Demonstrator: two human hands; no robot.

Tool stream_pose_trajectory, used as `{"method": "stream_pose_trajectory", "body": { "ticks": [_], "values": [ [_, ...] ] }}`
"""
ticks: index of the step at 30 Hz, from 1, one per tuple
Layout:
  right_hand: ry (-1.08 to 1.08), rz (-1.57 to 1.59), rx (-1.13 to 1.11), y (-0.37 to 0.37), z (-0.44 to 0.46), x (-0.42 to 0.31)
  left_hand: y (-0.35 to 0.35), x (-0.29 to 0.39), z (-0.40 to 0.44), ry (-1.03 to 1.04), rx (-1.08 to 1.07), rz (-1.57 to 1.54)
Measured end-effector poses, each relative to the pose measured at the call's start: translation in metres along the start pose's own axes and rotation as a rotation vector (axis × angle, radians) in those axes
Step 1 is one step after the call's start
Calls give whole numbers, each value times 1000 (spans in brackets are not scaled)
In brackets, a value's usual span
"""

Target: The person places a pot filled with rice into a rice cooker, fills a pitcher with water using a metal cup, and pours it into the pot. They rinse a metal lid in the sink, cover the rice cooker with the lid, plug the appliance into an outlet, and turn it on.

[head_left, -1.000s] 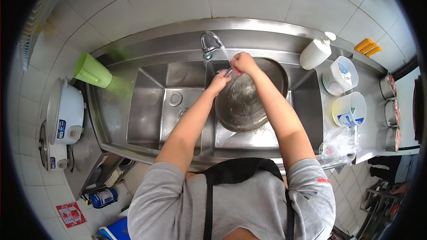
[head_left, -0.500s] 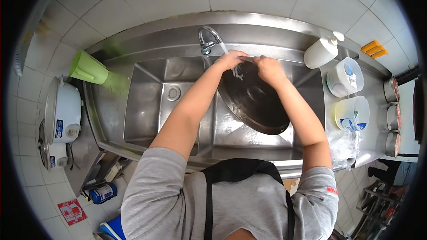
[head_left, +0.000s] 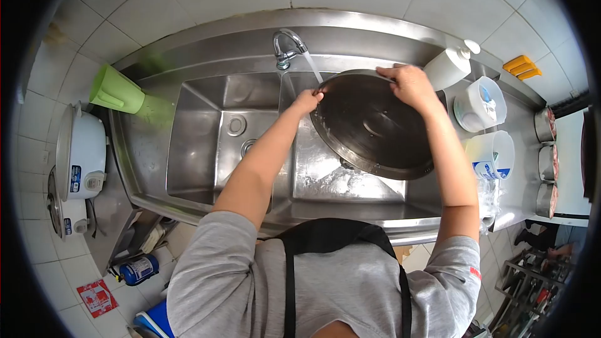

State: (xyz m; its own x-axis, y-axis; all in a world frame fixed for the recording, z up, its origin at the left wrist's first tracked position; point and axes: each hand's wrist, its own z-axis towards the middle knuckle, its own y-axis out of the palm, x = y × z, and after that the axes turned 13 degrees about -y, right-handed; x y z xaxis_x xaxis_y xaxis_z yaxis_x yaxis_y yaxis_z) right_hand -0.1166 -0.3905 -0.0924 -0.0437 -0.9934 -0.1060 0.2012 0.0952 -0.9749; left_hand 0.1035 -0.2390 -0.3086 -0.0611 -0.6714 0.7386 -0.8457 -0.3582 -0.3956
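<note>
A large dark round metal lid [head_left: 375, 128] is tilted over the right basin of the steel sink [head_left: 350, 203]. My left hand [head_left: 308, 101] pinches its left rim, and my right hand [head_left: 410, 86] grips its upper right rim. From the curved faucet [head_left: 290, 44] a stream of water runs down just beside my left hand, near the lid's upper left edge. Wet patches shine on the basin floor below the lid.
At the left stand a green pitcher [head_left: 117, 91] and a rice cooker [head_left: 83, 153]. A white pump bottle [head_left: 448, 67], two plastic tubs [head_left: 479, 105] and several round tins [head_left: 546, 163] line the right counter. Part of another person [head_left: 566, 238] shows at the far right.
The lid has swung round and moved right, its dark face now toward the camera. My right hand has shifted right along the rim, and my left hand has moved to the left rim.
</note>
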Motion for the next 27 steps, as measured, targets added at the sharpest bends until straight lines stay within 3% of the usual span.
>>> {"method": "stream_pose_trajectory", "body": {
  "ticks": [2,5,7,9,12,15,16,19,22,25,26,27],
  "values": [
    [-24,-9,-70,23,10,-4,-9,25,-14,54,45,58],
    [-82,-15,-128,54,27,-17,-11,46,-24,411,137,293],
    [-168,44,-101,80,41,-20,-11,69,-56,399,57,376],
    [-144,133,-230,88,56,-29,-14,70,-72,431,71,416],
    [-143,593,-87,118,67,-13,-16,52,-91,324,139,331],
    [118,483,409,140,76,-2,-14,31,-96,119,157,301],
    [367,490,366,148,81,-1,-11,21,-98,71,171,264],
    [182,1013,-250,176,86,-17,-5,2,-113,-51,177,153],
    [201,547,26,213,97,-27,-2,-35,-98,-43,192,38],
    [85,479,-191,227,101,-27,-10,-27,-119,-176,101,-103],
    [333,913,-259,234,103,-30,-11,-21,-126,-171,119,-61],
    [496,1180,-190,215,103,-42,-9,-14,-131,-165,136,-21]
  ]
}}
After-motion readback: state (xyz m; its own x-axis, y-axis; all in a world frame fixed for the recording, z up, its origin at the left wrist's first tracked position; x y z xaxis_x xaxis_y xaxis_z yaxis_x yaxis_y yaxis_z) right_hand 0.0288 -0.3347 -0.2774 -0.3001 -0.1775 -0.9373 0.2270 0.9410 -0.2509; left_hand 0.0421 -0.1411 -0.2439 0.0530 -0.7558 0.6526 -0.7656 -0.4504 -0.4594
